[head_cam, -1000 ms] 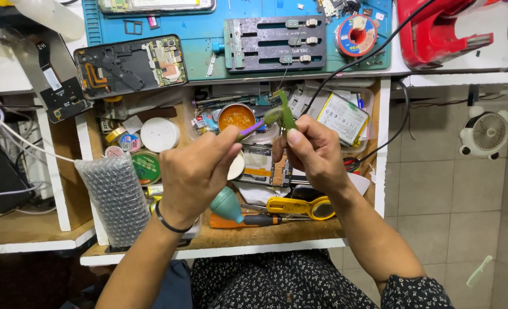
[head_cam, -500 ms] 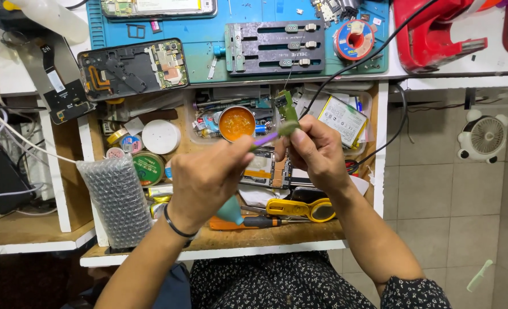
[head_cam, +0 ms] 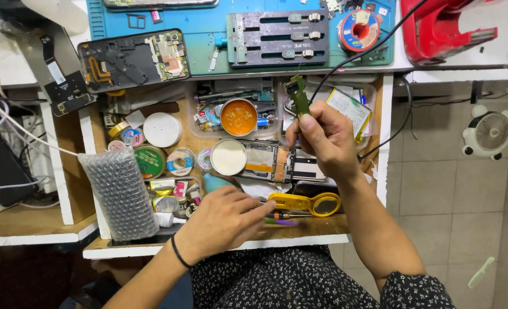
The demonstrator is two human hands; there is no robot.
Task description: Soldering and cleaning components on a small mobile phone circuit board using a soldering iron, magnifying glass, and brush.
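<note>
The blue work mat (head_cam: 208, 40) lies along the far edge of the table (head_cam: 322, 229), ribbed and rubbery, carrying a grey metal clamp fixture (head_cam: 278, 37) and an opened phone frame (head_cam: 133, 60). Just below the mat, over the wooden shelf, the right hand (head_cam: 325, 140) pinches a small green circuit board (head_cam: 297, 96) upright in a narrow grip; holding it by the edges looks wise, since it seems thin and stiff. Further below the mat, the left hand (head_cam: 225, 220) rests loosely curled over slim purple and green tools (head_cam: 279, 220), beside a glossy yellow magnifier (head_cam: 308, 203).
</note>
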